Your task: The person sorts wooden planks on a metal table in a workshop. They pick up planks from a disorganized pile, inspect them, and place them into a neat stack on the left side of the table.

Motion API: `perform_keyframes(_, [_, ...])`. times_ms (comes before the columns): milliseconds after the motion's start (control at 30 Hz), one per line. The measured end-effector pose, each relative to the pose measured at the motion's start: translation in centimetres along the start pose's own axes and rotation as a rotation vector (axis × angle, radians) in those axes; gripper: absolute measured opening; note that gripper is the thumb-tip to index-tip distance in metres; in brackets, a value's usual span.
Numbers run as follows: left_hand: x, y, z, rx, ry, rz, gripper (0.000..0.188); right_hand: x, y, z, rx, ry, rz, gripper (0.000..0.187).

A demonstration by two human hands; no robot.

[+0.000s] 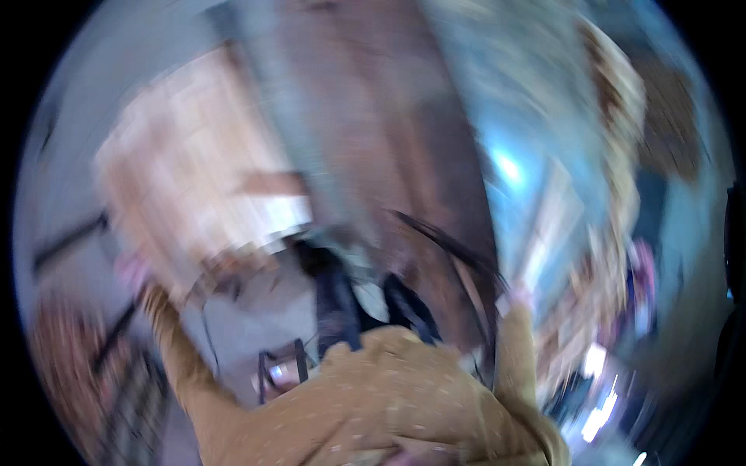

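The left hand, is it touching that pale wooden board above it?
Cannot tell. The head view is smeared by motion: the left hand lies at the pale wooden board's lower edge, but neither contact nor gap shows plainly.

Your head view is heavily smeared by motion, so little is sharp. Near you, a mustard-yellow dotted garment (388, 388) fills the lower middle, and its two sleeves stretch up and away. Your left hand (132, 272) shows as a pinkish blur at the far end of the left sleeve, beside a pale wooden panel (186, 163). Your right hand (517, 295) is a faint blur at the right sleeve's end, next to a dark brown upright board (404, 155). You cannot tell whether either hand grips anything.
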State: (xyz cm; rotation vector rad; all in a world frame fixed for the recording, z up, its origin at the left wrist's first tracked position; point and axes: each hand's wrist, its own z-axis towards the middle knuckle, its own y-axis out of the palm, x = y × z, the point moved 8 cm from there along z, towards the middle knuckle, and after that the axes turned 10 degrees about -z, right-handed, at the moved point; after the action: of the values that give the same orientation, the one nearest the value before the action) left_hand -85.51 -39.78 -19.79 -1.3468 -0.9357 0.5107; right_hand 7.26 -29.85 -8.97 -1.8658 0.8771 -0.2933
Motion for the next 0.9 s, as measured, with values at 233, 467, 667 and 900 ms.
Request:
perform_keyframes(233, [45.4, -12.6, -30.6, -0.581, 0.786, -1.262, 0.036, 4.7, -3.6, -2.3, -0.368, -0.120, 1.664, 0.074])
perform_keyframes(467, [61.6, 7.0, -70.4, -1.880, 0.285, -1.001, 0.037, 13.5, -2.3, -2.4, -0.626, -0.014, 1.963, 0.054])
perform_keyframes(667, [64.5, 12.4, -79.2, -1.814, -0.129, -0.858, 0.038, 26.9, -6.6, 0.4, -0.062, 0.308, 1.464, 0.069])
perform_keyframes(900, [65.1, 17.3, -76.4, -1.855, -0.440, -0.944, 0.056, 26.4, -8.8, 4.0, -0.012, 0.200, 1.255, 0.061])
